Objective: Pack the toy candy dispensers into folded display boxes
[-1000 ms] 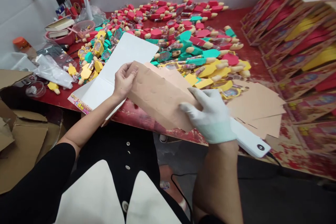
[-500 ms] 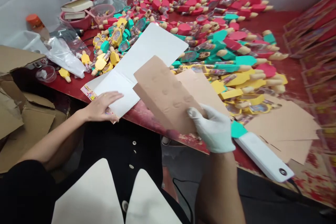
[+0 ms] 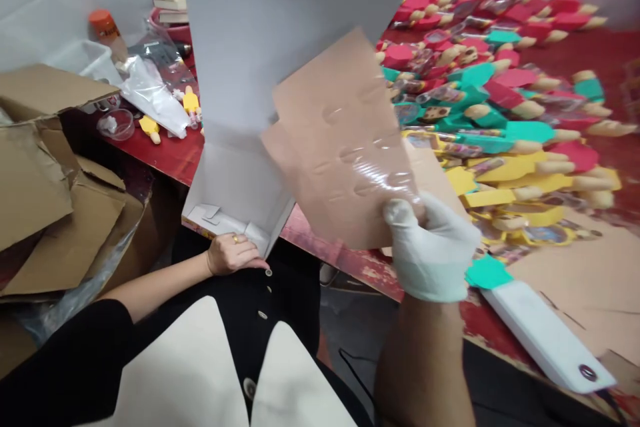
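My left hand (image 3: 237, 255), bare and with a ring on it, is closed on the front edge of a cardboard box (image 3: 233, 173). The box's white inside faces me, and its tall lid panel stands up behind. My right hand (image 3: 433, 247) wears a white glove and pinches the lower right end of a brown card insert (image 3: 325, 147). Several curved slits and dents mark the insert, and a shiny patch crosses it. It is held tilted in front of the lid panel, partly covering the box. Whether it touches the box I cannot tell.
Piles of red, green and yellow popsicle-shaped toys (image 3: 500, 93) cover the red table (image 3: 165, 160). More brown card sheets (image 3: 590, 260) and a white device (image 3: 547, 333) with a cord lie at right. An opened carton (image 3: 65, 213) stands at left; plastic bags (image 3: 155, 100) lie behind it.
The box has gone from lying flattish to having its walls and lid panel raised. My left hand has moved right and down to its front edge. The insert has tilted in my right hand.
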### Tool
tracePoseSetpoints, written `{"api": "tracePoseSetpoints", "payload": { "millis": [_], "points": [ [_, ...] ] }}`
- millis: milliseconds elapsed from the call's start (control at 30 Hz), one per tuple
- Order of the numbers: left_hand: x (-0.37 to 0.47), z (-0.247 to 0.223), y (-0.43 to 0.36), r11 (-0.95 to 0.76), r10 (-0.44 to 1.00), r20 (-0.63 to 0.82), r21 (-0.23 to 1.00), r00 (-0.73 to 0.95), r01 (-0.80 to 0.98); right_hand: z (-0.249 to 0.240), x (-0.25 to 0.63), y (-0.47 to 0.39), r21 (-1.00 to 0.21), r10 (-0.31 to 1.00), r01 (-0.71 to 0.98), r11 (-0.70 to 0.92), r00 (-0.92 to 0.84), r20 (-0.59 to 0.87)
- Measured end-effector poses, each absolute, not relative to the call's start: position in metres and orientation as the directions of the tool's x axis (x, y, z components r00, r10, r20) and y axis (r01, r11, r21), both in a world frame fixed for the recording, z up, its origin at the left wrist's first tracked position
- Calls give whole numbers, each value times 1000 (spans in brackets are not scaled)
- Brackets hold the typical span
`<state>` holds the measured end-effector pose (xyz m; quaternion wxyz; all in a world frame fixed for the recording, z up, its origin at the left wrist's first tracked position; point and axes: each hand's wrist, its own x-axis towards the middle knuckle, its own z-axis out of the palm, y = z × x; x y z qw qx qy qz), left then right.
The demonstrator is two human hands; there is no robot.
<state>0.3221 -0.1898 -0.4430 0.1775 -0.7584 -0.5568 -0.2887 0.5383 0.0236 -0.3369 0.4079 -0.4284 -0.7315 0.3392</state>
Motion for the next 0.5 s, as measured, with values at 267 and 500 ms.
{"api": "tracePoseSetpoints", "payload": {
  "millis": [267,500],
  "points": [
    [301,-450,-103,-229,866,484,160,126,960,-319,534,23,-650,719,318,691,-394,572],
    [296,-406,-127,-195,459,787,542,-412,818,-318,499,22,-340,565,456,823,-592,574]
  ]
}}
